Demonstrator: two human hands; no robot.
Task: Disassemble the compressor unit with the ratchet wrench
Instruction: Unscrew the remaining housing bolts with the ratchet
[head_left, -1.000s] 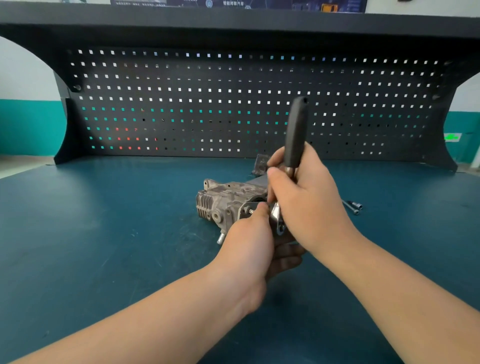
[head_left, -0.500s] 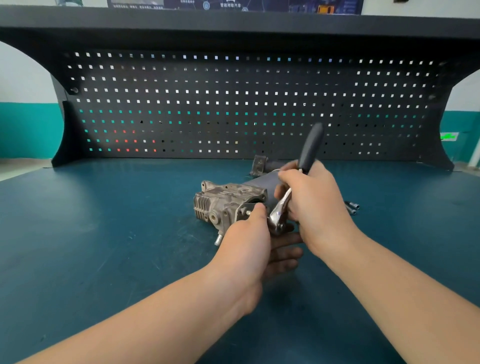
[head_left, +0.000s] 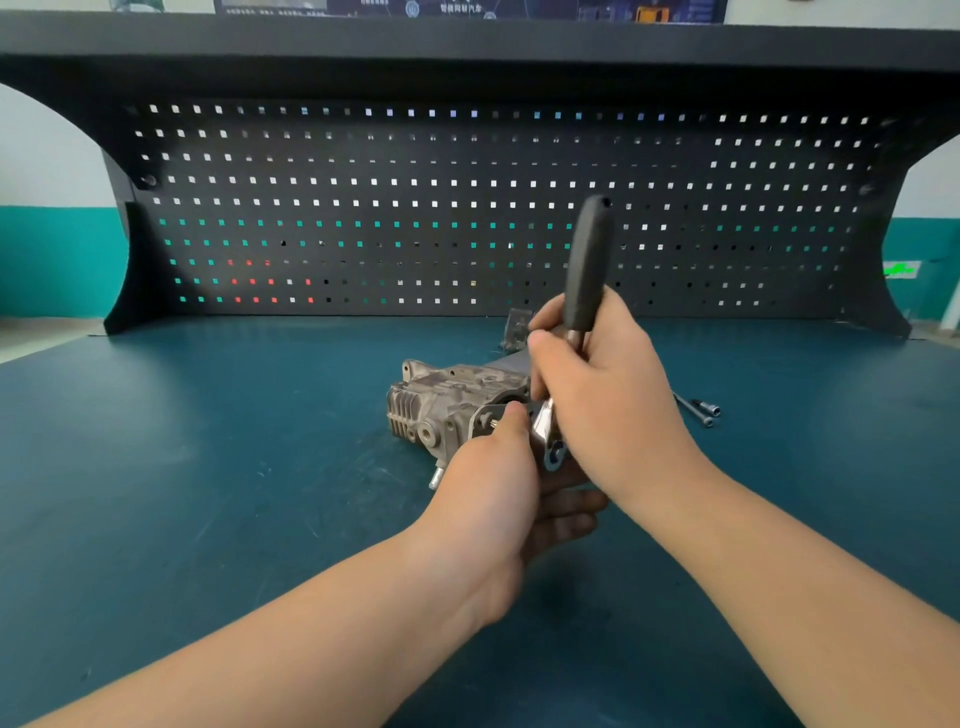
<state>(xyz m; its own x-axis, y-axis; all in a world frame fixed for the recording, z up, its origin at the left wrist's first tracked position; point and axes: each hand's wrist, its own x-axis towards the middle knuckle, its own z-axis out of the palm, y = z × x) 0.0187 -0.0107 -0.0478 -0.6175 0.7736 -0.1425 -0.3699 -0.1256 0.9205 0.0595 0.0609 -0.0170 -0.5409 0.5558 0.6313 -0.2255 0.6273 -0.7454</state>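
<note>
— What's changed since half a second ago?

— My right hand (head_left: 608, 395) has swung the ratchet wrench (head_left: 584, 275) handle back up, nearly upright; fingers curled round it.

— And your left?

— My left hand (head_left: 493, 499) pinches the compressor unit (head_left: 441, 410) at its near end, mid-bench.

— The surroundings?

— Teal bench top (head_left: 208, 467), black pegboard (head_left: 363, 208) behind, two loose bolts (head_left: 698, 410) lying right of my wrist.

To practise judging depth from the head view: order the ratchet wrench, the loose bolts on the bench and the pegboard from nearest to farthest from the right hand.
1. Ratchet wrench: gripped in the right hand itself, handle pointing up.
2. Loose bolts: lying on the bench just right of that hand.
3. Pegboard: upright at the back of the bench, behind everything.
</note>
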